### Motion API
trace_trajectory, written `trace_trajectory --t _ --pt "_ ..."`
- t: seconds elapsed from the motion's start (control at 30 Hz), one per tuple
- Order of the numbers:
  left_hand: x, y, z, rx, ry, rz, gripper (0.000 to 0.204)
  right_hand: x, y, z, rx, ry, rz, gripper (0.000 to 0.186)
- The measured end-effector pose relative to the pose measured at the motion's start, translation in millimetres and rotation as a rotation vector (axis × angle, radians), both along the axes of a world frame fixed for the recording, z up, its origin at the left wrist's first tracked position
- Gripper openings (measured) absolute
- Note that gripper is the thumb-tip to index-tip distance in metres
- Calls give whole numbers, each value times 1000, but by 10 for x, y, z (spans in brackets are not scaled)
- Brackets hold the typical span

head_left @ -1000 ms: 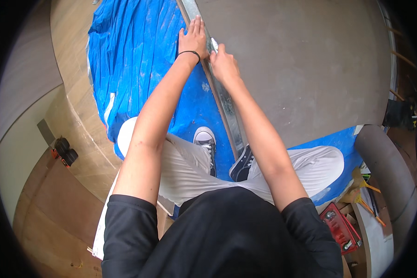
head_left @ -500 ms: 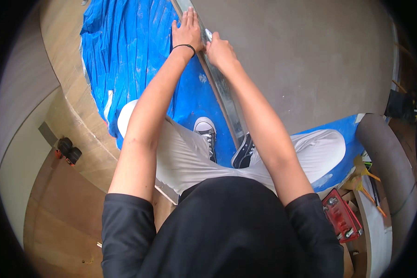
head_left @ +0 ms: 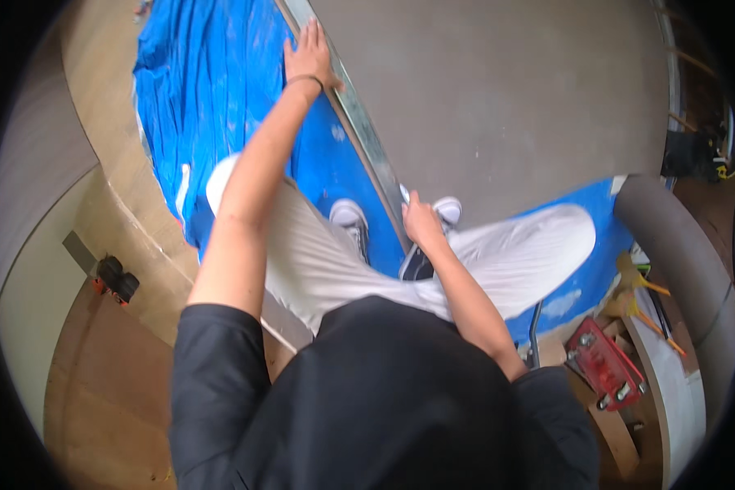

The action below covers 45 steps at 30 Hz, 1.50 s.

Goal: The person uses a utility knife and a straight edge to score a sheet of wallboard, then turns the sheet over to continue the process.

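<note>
A long silvery metal strip [head_left: 359, 124] lies along the left edge of a large grey sheet [head_left: 506, 98]. My left hand [head_left: 309, 62] presses on the strip near its far end, fingers stretched out. Closer to my body, my right hand [head_left: 422, 220] is closed around a small whitish tool [head_left: 404, 194], whose tip points at the near end of the strip. Most of that tool is hidden by my fingers, and I cannot make out its kind.
A wrinkled blue plastic sheet [head_left: 212, 106] covers the floor beneath my shoes and the grey sheet. To the lower right are a red box-like object [head_left: 606, 363], yellow-orange handled tools [head_left: 657, 318] and a grey curved roll [head_left: 678, 245]. Dark-and-orange objects [head_left: 116, 279] lie at left.
My right hand has drawn back along the strip toward my body, carrying the small tool from beside my left hand to the near end. The left hand stays on the strip.
</note>
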<state>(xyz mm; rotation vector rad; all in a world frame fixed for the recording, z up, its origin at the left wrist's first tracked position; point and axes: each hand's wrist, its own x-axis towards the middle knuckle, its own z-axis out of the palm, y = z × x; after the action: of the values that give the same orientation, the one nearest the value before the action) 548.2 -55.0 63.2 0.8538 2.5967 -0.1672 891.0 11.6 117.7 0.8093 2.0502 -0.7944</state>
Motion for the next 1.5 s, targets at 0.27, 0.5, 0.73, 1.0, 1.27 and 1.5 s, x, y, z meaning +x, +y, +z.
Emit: trace_trajectory --t 0.27,0.5,0.73,1.0,1.27,1.5 --pt "-43 -3 39 15 -18 16 141 -1523 271 -132 0 511 -135 27" --pt "-38 -10 -72 64 15 25 137 -2324 204 -413 25 558 -102 28" --pt "-54 -60 -138 32 51 17 116 -2504 130 -353 95 447 36 27" --pt "-42 -45 -163 33 79 -9 100 -2706 -57 -251 141 327 -78 27" --pt "-46 2 -25 29 1 1 122 -2400 46 -239 96 315 -72 24" --pt "-30 15 66 37 -31 33 140 -1539 -49 -183 97 243 -89 25"
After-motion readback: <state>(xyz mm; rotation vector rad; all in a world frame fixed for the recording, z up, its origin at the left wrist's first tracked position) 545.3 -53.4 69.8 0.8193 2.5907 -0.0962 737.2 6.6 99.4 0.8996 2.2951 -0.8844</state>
